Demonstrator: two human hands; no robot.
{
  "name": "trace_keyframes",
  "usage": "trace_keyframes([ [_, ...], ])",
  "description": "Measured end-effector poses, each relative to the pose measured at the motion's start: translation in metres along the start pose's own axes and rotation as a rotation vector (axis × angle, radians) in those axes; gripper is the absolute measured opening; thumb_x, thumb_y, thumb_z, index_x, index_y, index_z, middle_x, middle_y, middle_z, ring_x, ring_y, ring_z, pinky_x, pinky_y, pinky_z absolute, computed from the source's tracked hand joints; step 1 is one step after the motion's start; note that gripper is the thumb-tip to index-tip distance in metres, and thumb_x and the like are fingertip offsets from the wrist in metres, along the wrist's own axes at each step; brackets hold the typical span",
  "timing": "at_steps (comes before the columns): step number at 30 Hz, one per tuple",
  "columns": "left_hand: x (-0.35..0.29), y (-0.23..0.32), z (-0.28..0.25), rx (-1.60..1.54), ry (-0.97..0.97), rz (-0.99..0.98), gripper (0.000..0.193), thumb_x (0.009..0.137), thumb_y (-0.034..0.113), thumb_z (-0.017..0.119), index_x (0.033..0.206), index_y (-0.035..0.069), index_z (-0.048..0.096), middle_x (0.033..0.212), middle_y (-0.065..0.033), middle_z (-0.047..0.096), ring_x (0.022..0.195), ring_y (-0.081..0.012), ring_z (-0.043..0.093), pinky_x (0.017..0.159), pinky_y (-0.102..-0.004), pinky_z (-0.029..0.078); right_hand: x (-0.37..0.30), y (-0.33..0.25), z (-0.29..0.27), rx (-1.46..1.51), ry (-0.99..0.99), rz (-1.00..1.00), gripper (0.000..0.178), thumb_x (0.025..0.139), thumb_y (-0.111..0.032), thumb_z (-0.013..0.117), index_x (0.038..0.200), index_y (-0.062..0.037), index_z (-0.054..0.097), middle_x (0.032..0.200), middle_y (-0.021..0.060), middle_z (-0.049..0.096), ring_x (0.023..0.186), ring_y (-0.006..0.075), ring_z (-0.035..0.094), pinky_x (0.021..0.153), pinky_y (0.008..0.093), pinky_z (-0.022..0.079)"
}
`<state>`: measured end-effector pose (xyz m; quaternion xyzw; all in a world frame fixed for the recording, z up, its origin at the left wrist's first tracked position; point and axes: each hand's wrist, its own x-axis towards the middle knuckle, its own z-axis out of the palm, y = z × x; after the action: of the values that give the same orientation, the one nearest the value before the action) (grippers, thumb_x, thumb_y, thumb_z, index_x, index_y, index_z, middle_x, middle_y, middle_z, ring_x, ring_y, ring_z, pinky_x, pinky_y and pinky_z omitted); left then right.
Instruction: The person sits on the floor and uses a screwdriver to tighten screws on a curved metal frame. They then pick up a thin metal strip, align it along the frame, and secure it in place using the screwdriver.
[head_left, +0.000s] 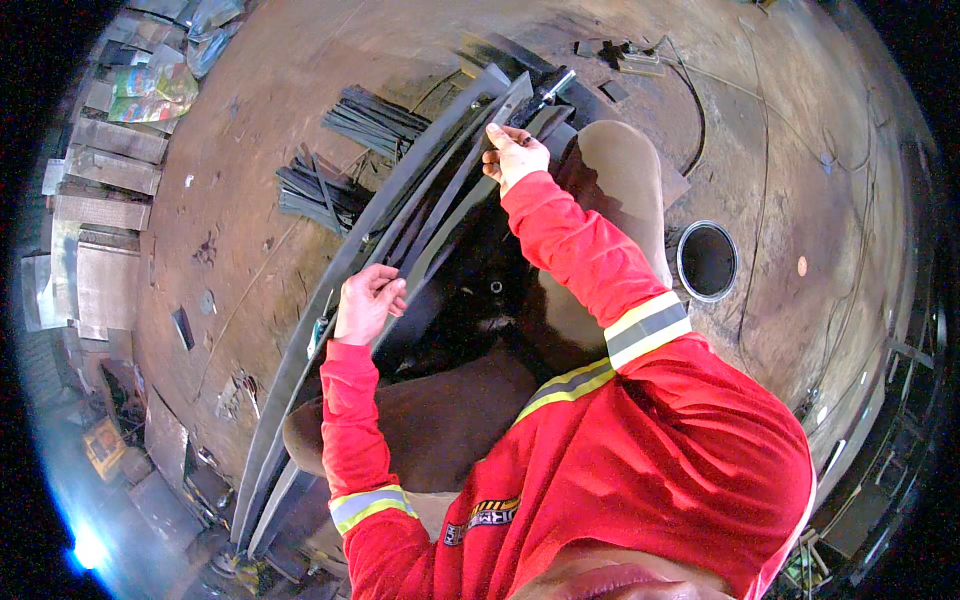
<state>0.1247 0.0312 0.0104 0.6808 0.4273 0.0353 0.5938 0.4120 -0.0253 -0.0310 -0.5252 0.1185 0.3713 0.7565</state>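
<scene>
While both hands (368, 303) grip it, metal strip (455, 190) slants up-right.

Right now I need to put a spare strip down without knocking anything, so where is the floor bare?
Bare floor lies right of the round hole, and a patch sits between the strip bundles and the stacked plates. It is crowded around the long metal strips, where the left hand and right hand grip.
</scene>
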Motion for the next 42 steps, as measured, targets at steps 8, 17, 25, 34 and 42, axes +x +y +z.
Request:
trace_keyframes([
  [8, -0.001, -0.002, 0.002, 0.084, 0.038, 0.068, 0.017, 0.087, 0.000, 0.062, 0.103, -0.005, 0.063, 0.080, -0.0100, 0.068, 0.060, -0.0124, 0.064, 0.051, -0.0241, 0.051, 0.006, 0.005, 0.002, -0.038, 0.033, -0.021, 0.028, 0.083, -0.012, 0.073, 0.103, -0.0009, 0.057, 0.080, 0.0053, 0.061, 0.055, 0.0147, 0.057, 0.047, 0.0318, 0.053],
  [17, 0.009, -0.013, 0.026, 0.384, 0.231, 0.353, 0.015, 0.082, 0.003, 0.065, 0.095, -0.002, 0.067, 0.084, -0.0150, 0.069, 0.073, -0.0241, 0.068, 0.068, -0.0315, 0.052, 0.025, 0.028, 0.003, -0.235, 0.060, -0.185, 0.044, 0.078, 0.006, 0.067, 0.118, 0.0033, 0.048, 0.080, 0.0089, 0.060, 0.056, 0.0158, 0.058, 0.044, 0.0341, 0.057],
  [25, 0.007, -0.004, 0.030, 0.531, 0.293, 0.475, 0.015, 0.081, 0.006, 0.066, 0.095, 0.000, 0.068, 0.088, -0.0164, 0.069, 0.079, -0.0306, 0.068, 0.072, -0.0354, 0.053, 0.049, 0.045, 0.000, -0.333, 0.071, -0.194, 0.055, 0.079, 0.010, 0.061, 0.129, 0.0033, 0.040, 0.080, 0.0094, 0.054, 0.056, 0.0183, 0.057, 0.044, 0.0367, 0.058],
  [34, 0.004, -0.002, 0.032, 0.569, 0.334, 0.441, 0.013, 0.081, 0.007, 0.067, 0.093, 0.001, 0.068, 0.085, -0.0154, 0.069, 0.076, -0.0292, 0.068, 0.069, -0.0349, 0.053, 0.047, 0.047, 0.003, -0.368, 0.117, -0.225, 0.057, 0.074, 0.000, 0.066, 0.128, 0.0040, 0.048, 0.094, 0.0173, 0.064, 0.063, 0.0250, 0.066, 0.045, 0.0360, 0.058],
  [42, 0.003, -0.003, 0.033, 0.545, 0.416, 0.379, 0.009, 0.081, 0.010, 0.068, 0.083, 0.001, 0.064, 0.075, -0.0138, 0.067, 0.066, -0.0268, 0.066, 0.063, -0.0344, 0.051, 0.026, 0.031, 0.010, -0.518, 0.088, -0.217, 0.063, 0.077, 0.003, 0.065, 0.135, 0.0051, 0.040, 0.099, 0.0168, 0.061, 0.067, 0.0249, 0.065, 0.047, 0.0353, 0.059],
])
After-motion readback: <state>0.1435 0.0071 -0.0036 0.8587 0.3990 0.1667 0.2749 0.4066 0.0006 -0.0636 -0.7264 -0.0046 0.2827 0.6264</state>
